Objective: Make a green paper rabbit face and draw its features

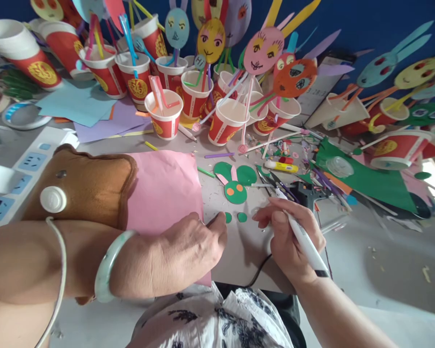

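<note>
My left hand, wearing a jade-coloured bangle, rests over the edge of a pink paper sheet. Its fingers are curled together, and the tips partly cover a small green paper circle; anything between them is hidden. Just right of it lies another green circle. In my right hand is a thick white pen with a dark band, slanting up and left. Above the circles lies a green paper rabbit face with pink ears and orange eyes, beside larger green ovals.
Red-and-white paper cups with straw-mounted paper rabbit faces line the back. Scissors, a yellow glue stick and paper scraps lie right of centre. On the left sit a brown cushion and a power strip.
</note>
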Demonstrator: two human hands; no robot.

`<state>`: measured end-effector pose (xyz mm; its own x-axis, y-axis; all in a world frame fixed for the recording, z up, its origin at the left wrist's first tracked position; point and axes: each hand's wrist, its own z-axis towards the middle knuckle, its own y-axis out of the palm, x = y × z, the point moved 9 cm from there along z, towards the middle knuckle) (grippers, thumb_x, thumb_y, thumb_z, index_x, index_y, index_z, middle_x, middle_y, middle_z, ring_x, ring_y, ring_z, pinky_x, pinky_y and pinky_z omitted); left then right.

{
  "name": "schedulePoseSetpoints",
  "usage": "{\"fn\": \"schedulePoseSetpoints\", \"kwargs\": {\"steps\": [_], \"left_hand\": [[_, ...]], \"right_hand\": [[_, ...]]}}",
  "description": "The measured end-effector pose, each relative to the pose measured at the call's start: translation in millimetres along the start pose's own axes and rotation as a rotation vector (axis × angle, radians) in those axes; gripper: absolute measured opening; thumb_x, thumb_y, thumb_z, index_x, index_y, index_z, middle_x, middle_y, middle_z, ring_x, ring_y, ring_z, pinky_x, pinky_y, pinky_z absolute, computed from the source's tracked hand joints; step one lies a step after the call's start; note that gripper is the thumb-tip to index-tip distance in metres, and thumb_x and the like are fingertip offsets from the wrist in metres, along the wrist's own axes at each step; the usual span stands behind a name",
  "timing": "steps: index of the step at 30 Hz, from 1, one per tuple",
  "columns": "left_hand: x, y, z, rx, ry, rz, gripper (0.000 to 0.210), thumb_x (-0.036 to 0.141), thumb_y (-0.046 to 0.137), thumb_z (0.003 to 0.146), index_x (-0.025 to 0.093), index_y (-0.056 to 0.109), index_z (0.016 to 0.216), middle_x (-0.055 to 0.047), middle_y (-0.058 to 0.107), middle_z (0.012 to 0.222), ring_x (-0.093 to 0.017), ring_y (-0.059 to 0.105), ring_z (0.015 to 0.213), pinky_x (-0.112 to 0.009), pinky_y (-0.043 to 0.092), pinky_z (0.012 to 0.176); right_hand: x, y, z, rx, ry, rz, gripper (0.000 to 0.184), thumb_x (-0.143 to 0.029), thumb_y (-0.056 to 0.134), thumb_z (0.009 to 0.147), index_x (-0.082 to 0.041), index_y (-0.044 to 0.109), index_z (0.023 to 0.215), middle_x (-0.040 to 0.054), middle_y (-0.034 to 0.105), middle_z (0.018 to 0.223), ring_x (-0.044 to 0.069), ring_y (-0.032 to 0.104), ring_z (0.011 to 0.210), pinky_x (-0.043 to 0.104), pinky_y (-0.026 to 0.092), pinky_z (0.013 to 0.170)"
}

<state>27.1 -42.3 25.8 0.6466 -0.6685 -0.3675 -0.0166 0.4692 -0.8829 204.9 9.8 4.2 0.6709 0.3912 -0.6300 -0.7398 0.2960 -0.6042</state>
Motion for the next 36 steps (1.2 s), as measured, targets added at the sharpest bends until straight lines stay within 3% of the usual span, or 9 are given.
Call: {"fn": "schedulePoseSetpoints", "kwargs": {"steps": [3, 8, 11, 15, 20, 23, 27, 36], "left_hand": [[0.4, -1.7, 1.3, 0.009, 0.007, 0.019, 0.035, 0.018, 0.059, 0.098, 0.018, 0.069, 0.131, 0.001, 0.051, 0.071, -0.012, 0.047, 0.066, -0.031, 0.029, 0.053], [-0.2, 1.2, 2.5, -0.02, -0.019, 0.005, 0.03, 0.016, 0.062, 0.097, 0.018, 0.069, 0.127, 0.003, 0.047, 0.066, -0.013, 0.045, 0.063, -0.033, 0.026, 0.053], [0.0, 1.7, 3.0, -0.02, -0.008, 0.014, 0.03, 0.018, 0.062, 0.099, 0.017, 0.069, 0.128, 0.004, 0.048, 0.065, -0.012, 0.046, 0.062, -0.032, 0.028, 0.054], [0.3, -0.6, 3.1, 0.0, 0.03, 0.01, 0.037, 0.019, 0.06, 0.1, 0.015, 0.065, 0.137, 0.002, 0.057, 0.067, -0.012, 0.049, 0.065, -0.03, 0.035, 0.057], [-0.8, 2.3, 4.7, -0.068, 0.092, -0.078, 0.04, 0.011, 0.058, 0.098, 0.012, 0.063, 0.138, 0.0, 0.065, 0.076, -0.013, 0.051, 0.066, -0.03, 0.042, 0.062], [2.2, 2.5, 5.5, -0.088, 0.175, -0.102, 0.033, 0.009, 0.054, 0.099, 0.013, 0.068, 0.129, -0.004, 0.074, 0.105, -0.011, 0.053, 0.067, -0.03, 0.045, 0.068], [3.5, 5.3, 2.8, -0.058, 0.184, -0.046, 0.036, 0.014, 0.049, 0.102, 0.012, 0.066, 0.134, -0.01, 0.067, 0.141, -0.012, 0.056, 0.075, -0.032, 0.046, 0.075], [11.1, 20.3, -1.0, -0.102, 0.132, -0.047, 0.039, 0.014, 0.048, 0.099, 0.013, 0.062, 0.135, -0.013, 0.06, 0.145, -0.013, 0.05, 0.073, -0.033, 0.041, 0.069]], "right_hand": [[0.6, 2.2, 2.9, -0.05, -0.031, -0.021, 0.018, -0.021, 0.059, 0.101, -0.026, 0.066, 0.117, -0.002, 0.075, 0.075, 0.016, 0.067, 0.06, 0.034, 0.057, 0.068], [-19.1, 12.9, 5.6, -0.21, -0.279, -0.065, 0.031, -0.016, 0.074, 0.088, -0.027, 0.065, 0.116, -0.0025, 0.076, 0.075, 0.018, 0.067, 0.064, 0.044, 0.056, 0.088], [-16.1, 11.8, 5.1, -0.242, -0.217, -0.024, 0.033, -0.017, 0.062, 0.097, -0.026, 0.064, 0.128, 0.001, 0.078, 0.08, 0.02, 0.071, 0.072, 0.044, 0.057, 0.086], [-11.0, 8.4, 1.9, -0.243, -0.107, 0.07, 0.031, -0.023, 0.05, 0.104, -0.025, 0.068, 0.129, 0.0035, 0.077, 0.083, 0.02, 0.073, 0.073, 0.034, 0.059, 0.066], [-12.3, 13.4, 0.2, -0.239, -0.088, 0.003, 0.011, -0.022, 0.06, 0.095, -0.024, 0.069, 0.101, 0.0006, 0.076, 0.075, 0.015, 0.069, 0.057, 0.026, 0.055, 0.054], [-12.5, 18.8, 0.7, -0.25, -0.074, -0.006, 0.009, -0.019, 0.065, 0.087, -0.024, 0.066, 0.094, -0.0036, 0.074, 0.066, 0.012, 0.065, 0.048, 0.023, 0.053, 0.05], [-18.0, 22.8, 1.5, -0.265, -0.121, 0.014, 0.012, -0.014, 0.063, 0.085, -0.025, 0.064, 0.091, -0.0058, 0.073, 0.065, 0.01, 0.063, 0.046, 0.02, 0.05, 0.048], [-10.1, 27.0, -0.7, -0.284, -0.035, 0.05, 0.013, -0.015, 0.066, 0.083, -0.025, 0.058, 0.085, -0.0041, 0.074, 0.065, 0.012, 0.065, 0.046, 0.021, 0.049, 0.046]]}}
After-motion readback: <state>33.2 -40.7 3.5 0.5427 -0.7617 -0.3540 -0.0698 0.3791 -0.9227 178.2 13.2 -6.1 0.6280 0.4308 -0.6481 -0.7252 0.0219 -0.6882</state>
